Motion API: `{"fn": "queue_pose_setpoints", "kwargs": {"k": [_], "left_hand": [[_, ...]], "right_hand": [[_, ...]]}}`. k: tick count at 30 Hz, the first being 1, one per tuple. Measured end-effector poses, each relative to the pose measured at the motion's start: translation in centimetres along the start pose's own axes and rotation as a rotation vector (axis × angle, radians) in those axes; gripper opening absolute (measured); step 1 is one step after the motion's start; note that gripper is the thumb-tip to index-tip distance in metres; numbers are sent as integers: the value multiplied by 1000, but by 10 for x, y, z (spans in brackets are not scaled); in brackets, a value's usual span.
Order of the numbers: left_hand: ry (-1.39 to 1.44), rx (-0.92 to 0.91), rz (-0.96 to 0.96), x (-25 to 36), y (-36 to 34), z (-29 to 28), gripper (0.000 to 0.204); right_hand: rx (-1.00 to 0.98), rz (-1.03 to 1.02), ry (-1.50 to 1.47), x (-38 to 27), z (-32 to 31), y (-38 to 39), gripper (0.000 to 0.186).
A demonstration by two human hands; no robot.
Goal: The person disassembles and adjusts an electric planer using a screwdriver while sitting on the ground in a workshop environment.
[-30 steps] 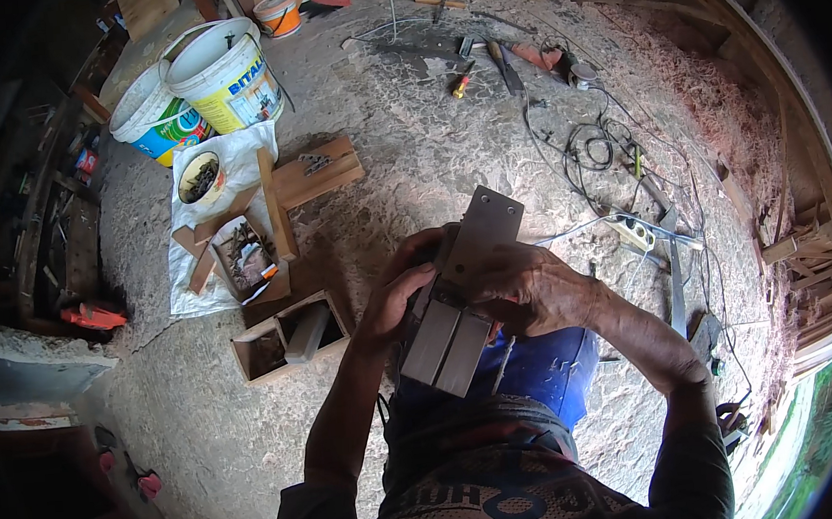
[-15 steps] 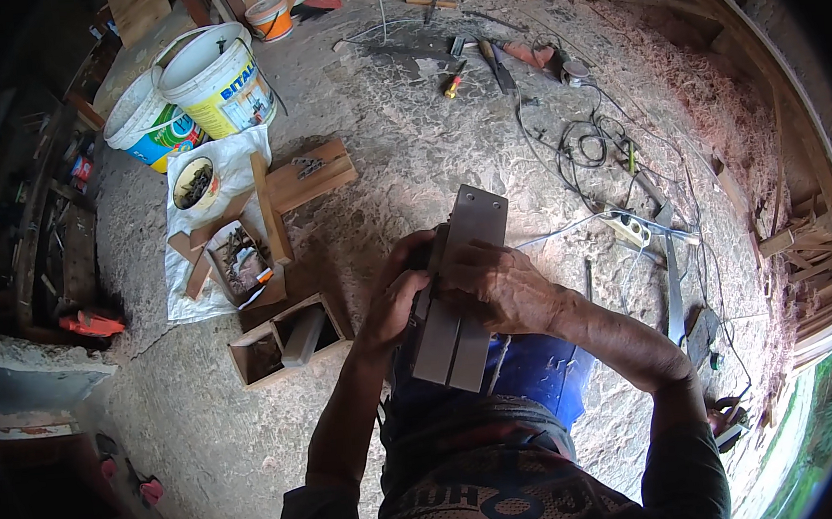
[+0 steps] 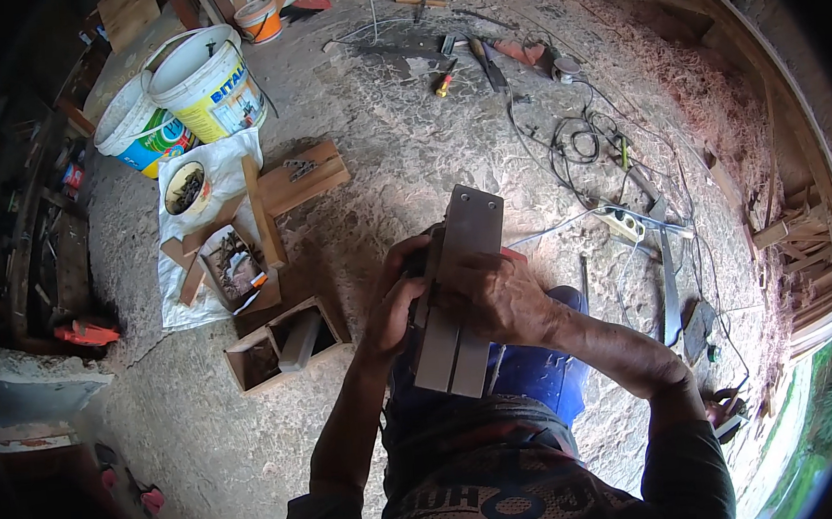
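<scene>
An electric planer [image 3: 469, 225] is held upside down over my lap, its long grey metal sole facing up. My left hand [image 3: 402, 294] is closed around the planer's left side, thumb near the edge of the sole. My right hand [image 3: 501, 297] lies across the middle of the sole with its fingers bent down onto it. Those fingertips and whatever lies beneath them are hidden. A small red part of the tool shows just beyond the right knuckles.
At left stand an open wooden box [image 3: 287, 344], a tray of small hardware [image 3: 233, 267], a tub of screws [image 3: 186, 189] and two large buckets [image 3: 211, 86]. To the right lie a hand saw [image 3: 670, 290], a level [image 3: 621, 226], tangled cables [image 3: 577, 147] and wood shavings [image 3: 704, 95].
The planer stays in nearly the same place. My right hand has shifted slightly on the sole, and a red part now shows beside it. The whole view has moved a little.
</scene>
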State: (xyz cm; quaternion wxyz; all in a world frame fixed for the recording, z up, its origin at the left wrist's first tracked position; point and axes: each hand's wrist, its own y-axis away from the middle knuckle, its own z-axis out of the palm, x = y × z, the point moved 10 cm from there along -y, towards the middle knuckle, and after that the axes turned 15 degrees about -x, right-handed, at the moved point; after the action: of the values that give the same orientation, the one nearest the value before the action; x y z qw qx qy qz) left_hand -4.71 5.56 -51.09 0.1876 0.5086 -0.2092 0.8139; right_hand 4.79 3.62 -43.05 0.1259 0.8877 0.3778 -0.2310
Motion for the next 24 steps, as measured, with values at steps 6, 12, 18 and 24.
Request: {"fn": "queue_pose_setpoints", "kwargs": {"k": [6, 12, 18, 24], "left_hand": [[51, -3, -22, -5, -3, -2, 48], [97, -12, -28, -7, -1, -5, 47], [-394, -104, 171, 31, 1, 13, 46], [-327, -79, 72, 18, -7, 6, 35]], "right_hand": [[-10, -209, -27, -5, 1, -10, 25], [-21, -309, 51, -12, 4, -17, 22], [-78, -442, 127, -17, 9, -18, 24], [-56, -367, 58, -4, -10, -8, 42]]}}
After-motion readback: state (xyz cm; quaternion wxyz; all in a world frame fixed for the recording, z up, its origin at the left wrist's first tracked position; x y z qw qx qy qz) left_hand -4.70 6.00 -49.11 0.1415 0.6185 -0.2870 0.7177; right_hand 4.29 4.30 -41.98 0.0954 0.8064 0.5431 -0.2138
